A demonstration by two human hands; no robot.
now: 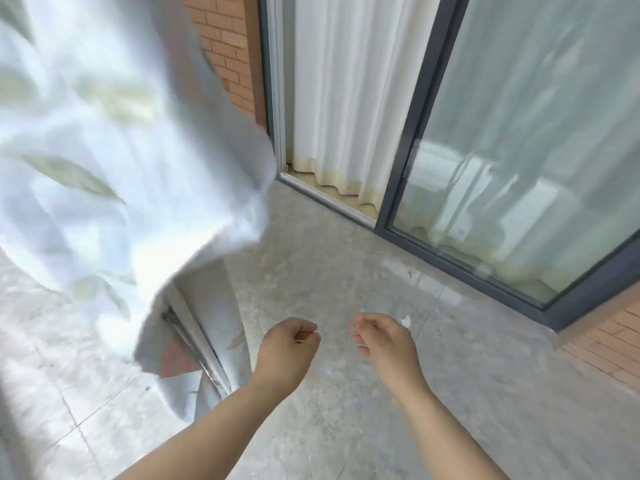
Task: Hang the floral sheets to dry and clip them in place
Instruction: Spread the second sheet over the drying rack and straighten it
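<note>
While the floral sheet (pixel 114 161) hangs left of the sliding door (pixel 414 140), its long axis running from the top of my feed down toward the concrete floor (pixel 346 254), blur smears its pale green leaf print and its upper part is cut off. Below the door's sill I see the left hand (pixel 287 348) and right hand (pixel 384 341) just apart, fingers curled inward; I cannot tell whether either pinches anything. The sheet looks thin, soft and creased, the door dark-framed glass with a pleated white curtain (pixel 332 98) behind.
</note>
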